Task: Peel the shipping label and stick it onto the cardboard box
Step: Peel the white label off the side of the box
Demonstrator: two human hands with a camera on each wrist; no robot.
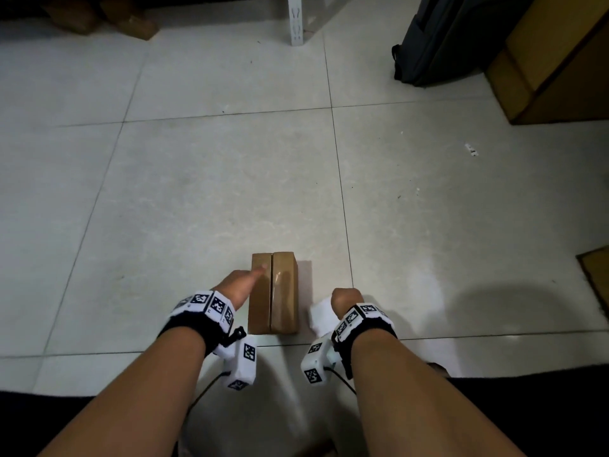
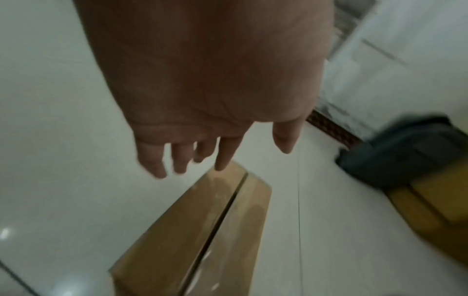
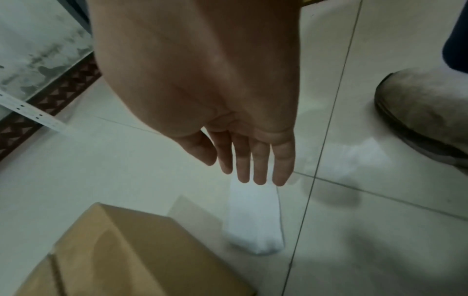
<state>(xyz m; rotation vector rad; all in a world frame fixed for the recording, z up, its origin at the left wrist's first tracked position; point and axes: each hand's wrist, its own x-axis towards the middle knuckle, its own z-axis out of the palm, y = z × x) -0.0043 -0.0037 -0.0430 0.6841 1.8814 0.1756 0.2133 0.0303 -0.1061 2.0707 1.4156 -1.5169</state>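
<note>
shipping label on floor, under right hand | cardboard box | left hand | both grips apart

Pale tiled floor, dark grout lines, dim light. White perforated shelf upright seen at far edge. Patterned brown skirting along wall.

Pale tiled floor, cardboard box on it, white label beside, dark bag farther back
</note>
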